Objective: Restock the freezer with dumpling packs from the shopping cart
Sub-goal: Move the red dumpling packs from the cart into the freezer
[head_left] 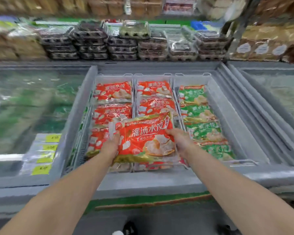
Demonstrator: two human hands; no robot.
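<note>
— Gripping what, exactly?

— One red dumpling pack [143, 139], held by both hands. The left hand [111, 146] clamps its left edge, thumb on top; the right hand [181, 141] is closed on its right edge, fingers curled under where I cannot see them.

— Where is the pack?

— Over the open freezer [227, 116], face up, hanging above the near end of the middle basket [153, 77] and overlapping the left basket [114, 77] a little. Whether its underside touches the packs beneath, I cannot tell.

— What lies under it?

— Red packs [113, 92] in rows in the left and middle baskets. The right basket [192, 76] holds green packs [200, 114] of the same kind, lined up front to back, just beside the right hand.

— And around the freezer?

— Closed glass lids [24, 102] on the left, with yellow price tags [46, 155] on the frame near the left forearm. Sliding lids [268, 106] are pushed to the right. Behind the freezer a shelf carries stacked clear egg cartons [122, 46] and brown bagged goods [265, 44], blurred. At the bottom edge, dark shoes [130, 228] on a grey floor.
</note>
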